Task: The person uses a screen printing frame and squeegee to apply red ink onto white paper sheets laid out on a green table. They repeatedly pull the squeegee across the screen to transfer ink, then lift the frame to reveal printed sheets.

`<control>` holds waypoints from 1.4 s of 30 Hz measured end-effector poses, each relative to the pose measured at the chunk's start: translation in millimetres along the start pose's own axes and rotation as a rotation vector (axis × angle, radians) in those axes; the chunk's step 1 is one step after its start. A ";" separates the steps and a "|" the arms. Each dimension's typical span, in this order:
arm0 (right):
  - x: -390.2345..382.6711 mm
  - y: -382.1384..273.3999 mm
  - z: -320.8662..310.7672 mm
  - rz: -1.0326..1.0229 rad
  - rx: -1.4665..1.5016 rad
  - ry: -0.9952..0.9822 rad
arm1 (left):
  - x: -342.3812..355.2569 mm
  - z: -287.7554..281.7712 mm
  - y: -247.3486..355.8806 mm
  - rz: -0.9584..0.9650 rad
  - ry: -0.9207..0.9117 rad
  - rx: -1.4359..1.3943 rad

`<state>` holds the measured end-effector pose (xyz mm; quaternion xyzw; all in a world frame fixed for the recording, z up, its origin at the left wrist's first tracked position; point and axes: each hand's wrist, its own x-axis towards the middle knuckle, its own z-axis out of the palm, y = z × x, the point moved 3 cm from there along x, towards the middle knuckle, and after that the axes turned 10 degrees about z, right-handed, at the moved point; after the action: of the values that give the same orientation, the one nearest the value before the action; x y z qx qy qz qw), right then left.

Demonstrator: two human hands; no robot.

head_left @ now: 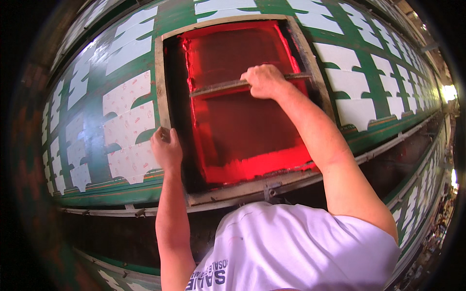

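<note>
Right hand (263, 80) fisted around squeegee (228, 86), centre-top of frame, on red-inked mesh of screen-printing frame (160, 77). Left hand (166, 148) grips frame's left wooden rail, fingers curled over edge. Frame lies on green tabletop (97, 92) with white fabric pieces (130, 127) left and right.

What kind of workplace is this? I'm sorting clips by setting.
Likely a screen-printing workshop: the right hand grips a squeegee across a wooden-framed screen wet with red ink, on a long green table lined with white cut pieces.
</note>
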<state>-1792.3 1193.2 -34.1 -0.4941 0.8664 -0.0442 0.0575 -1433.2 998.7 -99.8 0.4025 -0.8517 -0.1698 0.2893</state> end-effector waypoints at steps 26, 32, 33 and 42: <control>-305.9 -48.0 40.2 -0.228 0.464 0.057 | 5.8 -0.9 12.0 -0.164 -0.203 0.377; -293.9 107.2 27.3 0.187 0.419 0.461 | 7.8 4.8 17.4 -0.198 -0.195 0.457; -288.1 131.0 29.9 0.333 0.385 0.448 | 7.4 5.3 16.0 -0.194 -0.193 0.480; -248.0 196.0 70.4 0.684 0.449 0.251 | 8.9 5.0 2.7 -0.168 -0.180 0.406</control>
<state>-1823.7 1504.9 -116.1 -0.1442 0.9496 -0.2698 0.0689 -1442.5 993.6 -99.1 0.5052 -0.8542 -0.0540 0.1100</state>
